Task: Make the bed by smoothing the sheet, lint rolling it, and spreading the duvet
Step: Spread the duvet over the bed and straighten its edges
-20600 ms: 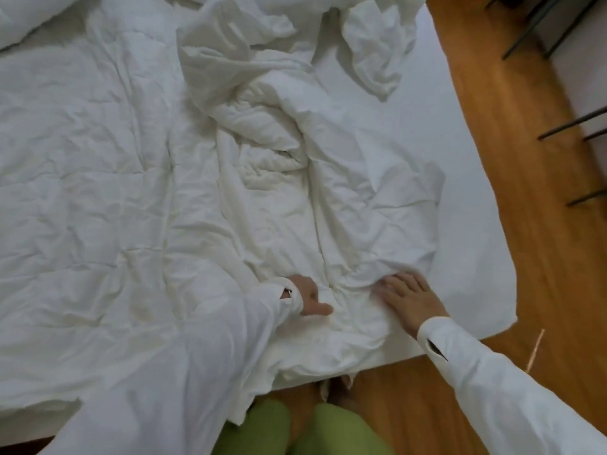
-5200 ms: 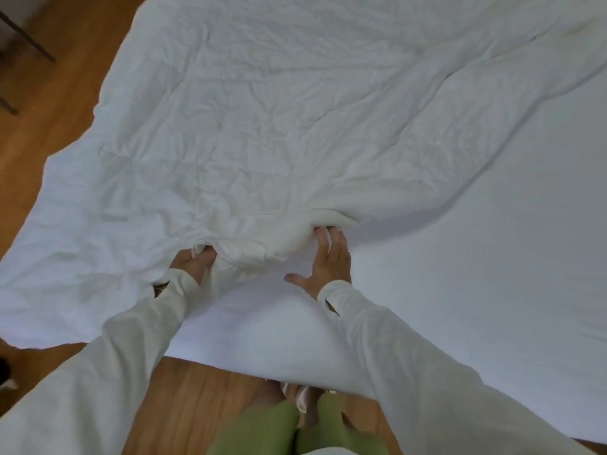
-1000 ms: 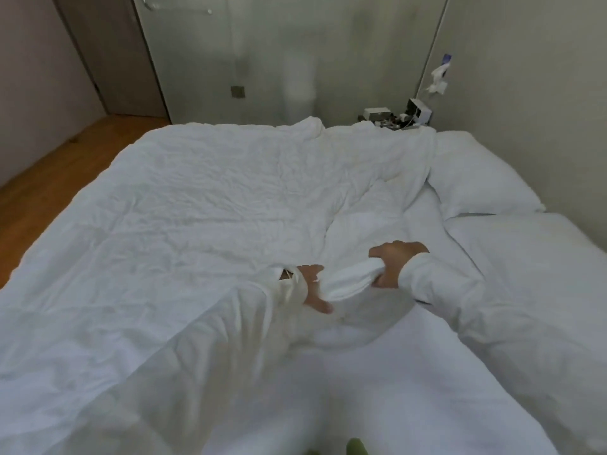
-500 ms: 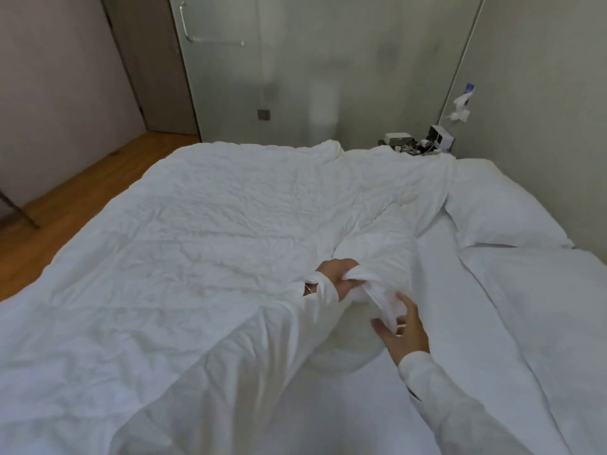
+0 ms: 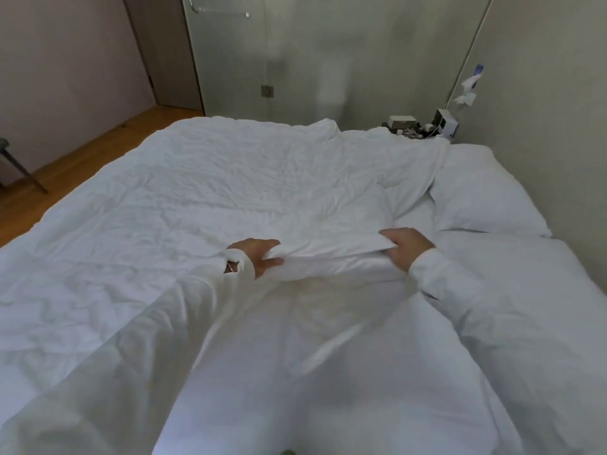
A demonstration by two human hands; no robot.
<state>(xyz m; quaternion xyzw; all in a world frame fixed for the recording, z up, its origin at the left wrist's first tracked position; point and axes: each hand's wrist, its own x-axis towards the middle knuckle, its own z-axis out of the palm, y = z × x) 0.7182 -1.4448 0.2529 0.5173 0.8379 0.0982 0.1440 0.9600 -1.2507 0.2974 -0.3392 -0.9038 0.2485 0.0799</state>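
Pillow [image 5: 479, 195] just R of duvet [image 5: 230, 192], touching.

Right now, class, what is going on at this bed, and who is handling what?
A person is making the bed. The left hand and the right hand each grip the near edge of the white duvet, lifted slightly off the sheet. The duvet covers the left and far parts of the bed and is wrinkled. The sheet in front is bare, and a pillow lies to the right.
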